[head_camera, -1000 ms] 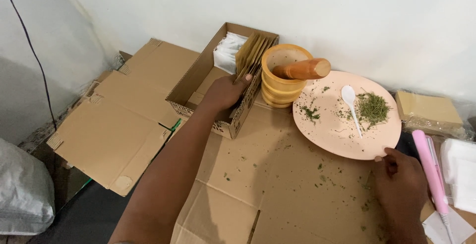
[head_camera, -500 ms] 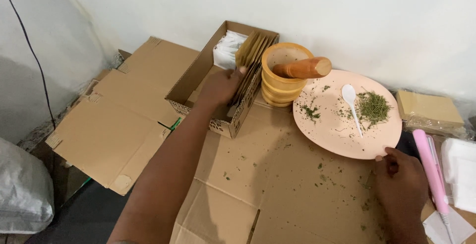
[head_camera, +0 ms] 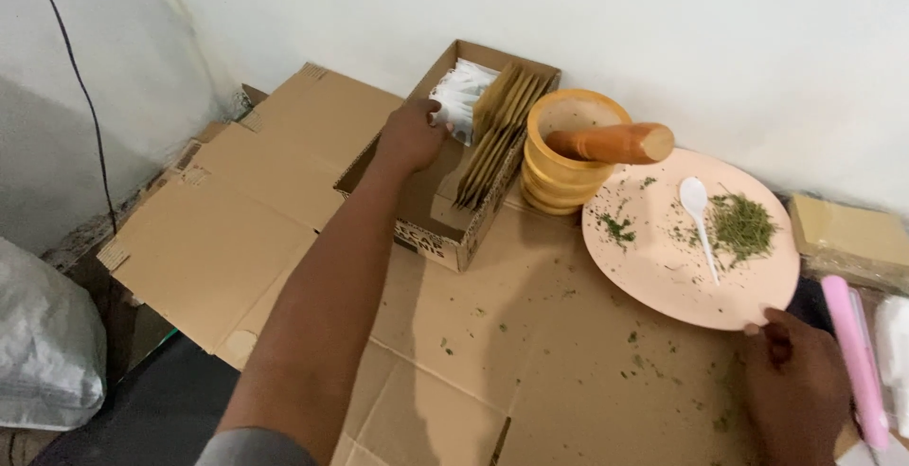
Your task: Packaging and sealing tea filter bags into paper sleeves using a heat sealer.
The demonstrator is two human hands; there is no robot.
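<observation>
My left hand (head_camera: 413, 134) reaches into an open cardboard box (head_camera: 431, 229) and touches a stack of small white sachets (head_camera: 462, 95) at its far end. Brown paper packets (head_camera: 497, 134) stand on edge in the same box. My right hand (head_camera: 793, 385) rests on the near rim of a peach plate (head_camera: 663, 272), thumb on the edge. A white plastic spoon (head_camera: 698, 208) and a heap of dried green herb (head_camera: 739, 224) lie on the plate. A wooden mortar (head_camera: 566, 155) with a pestle (head_camera: 611, 142) laid across it stands between box and plate.
Flattened cardboard sheets (head_camera: 256, 220) cover the floor, sprinkled with herb crumbs. A pink rod-shaped tool (head_camera: 855, 357) lies at the right edge, and a tan packet (head_camera: 847, 232) sits against the white wall. A grey-white sack (head_camera: 43, 348) sits at the lower left.
My left hand has moved from the box's near side, by the brown packets, farther in to the white sachets. My right hand has stayed on the plate rim.
</observation>
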